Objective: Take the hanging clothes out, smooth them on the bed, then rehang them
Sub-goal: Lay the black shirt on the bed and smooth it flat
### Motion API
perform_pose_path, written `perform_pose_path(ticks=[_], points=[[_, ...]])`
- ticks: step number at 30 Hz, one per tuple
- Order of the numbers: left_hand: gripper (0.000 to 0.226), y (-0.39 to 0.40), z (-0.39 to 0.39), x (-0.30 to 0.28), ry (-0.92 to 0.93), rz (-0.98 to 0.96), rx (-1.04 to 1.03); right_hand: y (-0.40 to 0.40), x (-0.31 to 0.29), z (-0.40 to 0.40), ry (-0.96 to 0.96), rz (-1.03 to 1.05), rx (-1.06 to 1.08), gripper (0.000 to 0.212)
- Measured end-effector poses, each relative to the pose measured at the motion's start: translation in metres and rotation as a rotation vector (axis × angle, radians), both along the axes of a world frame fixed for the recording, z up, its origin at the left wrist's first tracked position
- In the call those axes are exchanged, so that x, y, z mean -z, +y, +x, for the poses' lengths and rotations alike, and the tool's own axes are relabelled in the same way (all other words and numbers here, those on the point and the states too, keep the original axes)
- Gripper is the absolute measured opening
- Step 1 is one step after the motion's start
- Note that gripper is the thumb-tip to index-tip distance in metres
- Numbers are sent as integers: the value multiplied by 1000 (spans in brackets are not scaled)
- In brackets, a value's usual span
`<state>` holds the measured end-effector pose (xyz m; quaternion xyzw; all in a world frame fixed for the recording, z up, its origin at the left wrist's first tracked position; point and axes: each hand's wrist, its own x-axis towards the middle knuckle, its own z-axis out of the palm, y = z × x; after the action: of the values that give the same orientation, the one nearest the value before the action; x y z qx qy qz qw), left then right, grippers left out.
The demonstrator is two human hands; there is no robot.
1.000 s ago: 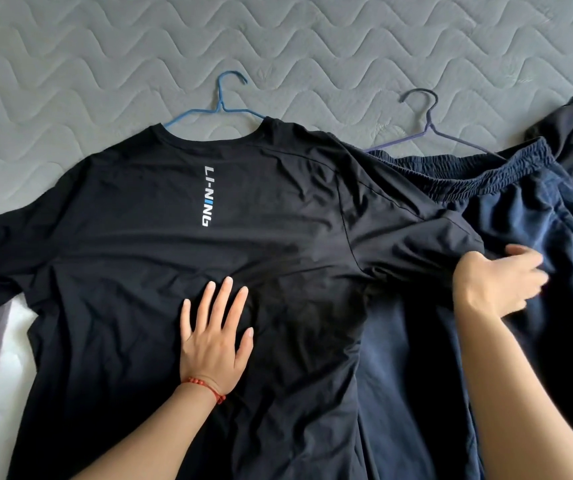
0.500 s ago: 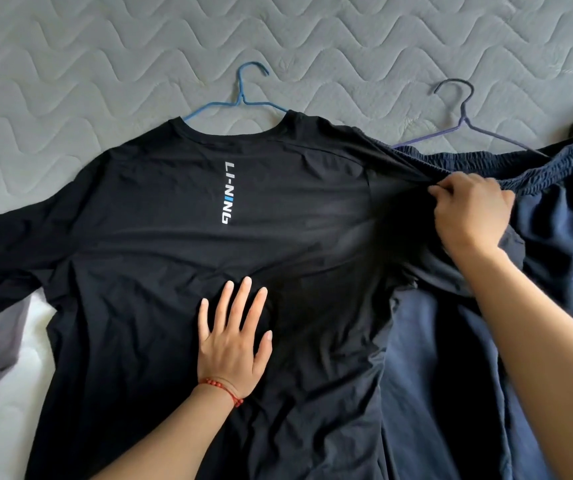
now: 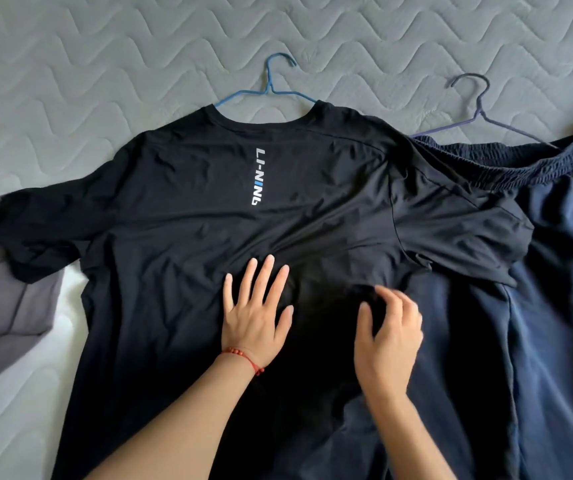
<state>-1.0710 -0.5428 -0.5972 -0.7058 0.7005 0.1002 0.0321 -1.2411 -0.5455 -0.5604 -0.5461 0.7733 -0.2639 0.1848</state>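
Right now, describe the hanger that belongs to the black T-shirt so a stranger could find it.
On the grey quilted mattress, find the black T-shirt with white lettering. The thin blue wire hanger pokes from its collar. The other hanger, right, is dark purple and sits above navy shorts.

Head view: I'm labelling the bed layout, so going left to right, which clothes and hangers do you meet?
Grey garment → blue hanger → purple hanger → navy trousers.

Black T-shirt (image 3: 181, 216) flat, perhaps overlapping navy trousers (image 3: 555, 271)
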Motion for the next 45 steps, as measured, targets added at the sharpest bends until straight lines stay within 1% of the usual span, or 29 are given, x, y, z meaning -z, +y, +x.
perform_pose_path(ticks=[2,4,5,10,12,14,16,18,19,21,24,26,28,30,31,32,34,36,38,42,45], points=[[61,-1,5,-7,46,31,39,31,-1,-2,-3,92,83,35],[62,6,17,-12,117,34,83,55,-6,-6,-29,185,152,40],[62,16,26,-17,134,29,49,65,-9,-8,-43,223,168,43],[60,108,83,-41,143,-1,-391,105,-30,-11,-139,410,183,50],[56,151,107,-47,179,-34,-512,120,-38,-14,-192,463,201,46],[50,183,127,-49,281,-61,-708,133,-46,-19,-232,529,228,37],[52,204,142,-51,357,-31,-873,144,-50,-25,-241,587,239,32],[48,215,153,-52,355,0,-966,153,-49,-31,-214,633,228,26],[45,219,156,-53,331,38,-1023,159,-46,-34,-189,650,230,27],[43,227,161,-54,288,157,-1119,171,-40,-41,-118,671,252,35],[43,237,167,-56,316,306,-1079,186,-39,-53,-5,712,327,34],[49,240,172,-58,364,376,-1029,195,-41,-63,39,736,368,37],[51,241,178,-63,411,403,-986,205,-43,-69,23,719,370,43],[44,246,185,-66,480,405,-967,216,-45,-71,-55,663,353,49],[38,250,189,-66,545,407,-962,222,-48,-68,-115,676,359,47],[33,255,194,-66,624,431,-954,228,-52,-65,-181,705,361,40],[26,266,202,-64,743,559,-933,242,-56,-60,-250,758,344,26],[16,276,205,-64,788,710,-907,254,-58,-57,-267,776,311,18],[8,286,203,-65,766,761,-880,266,-56,-56,-254,799,287,14],[8,299,202,-67,659,664,-881,274,-54,-58,-173,809,277,15],[26,308,201,-66,526,664,-821,273,-55,-60,-41,863,234,13]])
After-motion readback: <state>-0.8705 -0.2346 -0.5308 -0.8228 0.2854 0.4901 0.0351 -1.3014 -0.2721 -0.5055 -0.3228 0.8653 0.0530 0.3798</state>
